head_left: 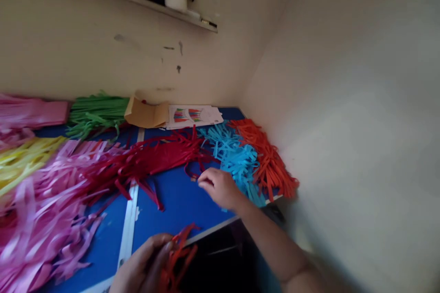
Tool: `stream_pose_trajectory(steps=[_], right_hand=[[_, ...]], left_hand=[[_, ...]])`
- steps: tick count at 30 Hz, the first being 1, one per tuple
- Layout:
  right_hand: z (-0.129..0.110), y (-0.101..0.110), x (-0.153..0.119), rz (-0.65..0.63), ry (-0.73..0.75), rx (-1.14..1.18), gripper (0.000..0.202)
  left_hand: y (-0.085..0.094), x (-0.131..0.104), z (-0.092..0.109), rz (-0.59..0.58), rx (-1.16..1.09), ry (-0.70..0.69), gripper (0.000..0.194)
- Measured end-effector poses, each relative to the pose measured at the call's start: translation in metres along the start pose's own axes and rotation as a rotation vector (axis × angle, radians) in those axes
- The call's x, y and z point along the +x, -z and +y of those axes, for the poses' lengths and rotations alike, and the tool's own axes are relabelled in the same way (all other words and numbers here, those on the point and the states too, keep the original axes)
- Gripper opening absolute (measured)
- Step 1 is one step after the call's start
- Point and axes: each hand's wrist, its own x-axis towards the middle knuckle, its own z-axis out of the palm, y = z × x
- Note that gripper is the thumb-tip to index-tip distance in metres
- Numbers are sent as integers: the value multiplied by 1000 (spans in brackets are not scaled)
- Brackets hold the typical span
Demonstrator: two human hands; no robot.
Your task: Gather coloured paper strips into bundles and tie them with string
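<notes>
My left hand (146, 261), low at the table's front edge, is closed on an orange tassel (177, 261) whose thin strips hang from the fingers. My right hand (222, 187) hovers over the blue table (178, 201) with thumb and fingertips pinched together. Whatever sits between those fingertips is too small to make out. Just left of them lie a thin dark red strip and a small tan bit (193, 179). Behind the hand is a heap of light blue fringed strips (237, 155), and orange fringe (268, 160) lies right of it.
Dark red fringe (158, 157), pink fringe (44, 210), yellow fringe (24, 160) and green fringe (98, 112) cover the left and back. A brown envelope (147, 114) and a printed sheet (192, 116) lie by the wall. A shelf (137, 2) hangs above; a wall stands right.
</notes>
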Motion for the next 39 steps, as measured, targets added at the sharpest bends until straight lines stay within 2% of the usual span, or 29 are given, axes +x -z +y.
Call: stream_pose_trajectory(steps=[3, 5, 8, 11, 14, 18, 22, 26, 30, 33, 36, 39], right_hand=[[-31, -19, -46, 47, 96, 522, 5], [-43, -30, -67, 85, 41, 801, 9], [-47, -39, -83, 90, -92, 1009, 15], [-44, -42, -88, 80, -203, 1103, 21], [-43, -42, -90, 104, -218, 1123, 23], [-46, -41, -93, 159, -171, 1057, 13], [-49, -35, -95, 215, -34, 754, 2], [-52, -25, -96, 200, 136, 555, 7], [-53, -23, -96, 128, 114, 558, 6], [-50, -26, -96, 66, 54, 705, 10], [-46, -28, -96, 40, -42, 881, 18], [-44, -27, -96, 92, -15, 843, 16]], left_hand=[[-2, 1, 11, 66, 83, -208, 34], [-6, 0, 18, 67, 103, -280, 30], [-8, -2, 22, 57, 117, -304, 24], [-8, -3, 21, 69, 118, -312, 20], [-7, -2, 24, 38, 130, -339, 18], [-7, 1, 32, 17, 198, -408, 18], [-7, 2, 34, 39, 287, -516, 20], [-6, 1, 30, 27, 344, -552, 21], [-3, -1, 24, 41, 326, -424, 26], [0, -1, 20, -3, 273, -365, 30], [1, 0, 17, -18, 226, -392, 27], [2, 1, 21, -53, 246, -470, 21]])
